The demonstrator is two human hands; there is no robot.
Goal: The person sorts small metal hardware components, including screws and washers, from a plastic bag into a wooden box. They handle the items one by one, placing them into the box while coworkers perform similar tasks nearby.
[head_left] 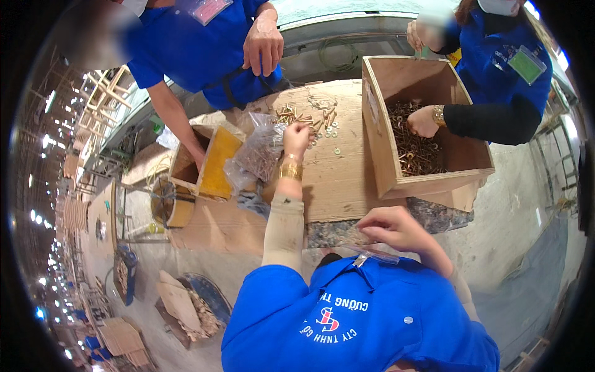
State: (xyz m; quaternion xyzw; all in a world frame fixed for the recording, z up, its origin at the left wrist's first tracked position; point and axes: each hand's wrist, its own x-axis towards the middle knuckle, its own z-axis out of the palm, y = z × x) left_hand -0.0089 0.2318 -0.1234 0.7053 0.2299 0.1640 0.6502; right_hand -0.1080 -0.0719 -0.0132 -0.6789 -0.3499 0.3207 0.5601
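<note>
Nearest: right hand, curled closed at the bench edge; contents hidden. Beyond: left hand, closed among loose screws and washers beside a clear plastic bag. Risk: a sweep could roll washers off. Far: open wooden crate; co-workers' badges, pink and green.

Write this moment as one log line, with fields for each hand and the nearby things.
left hand: on screws and washers, on plywood board | right hand: closed near chest, contents unclear | nearby: plastic bag of screws, wooden box
</note>
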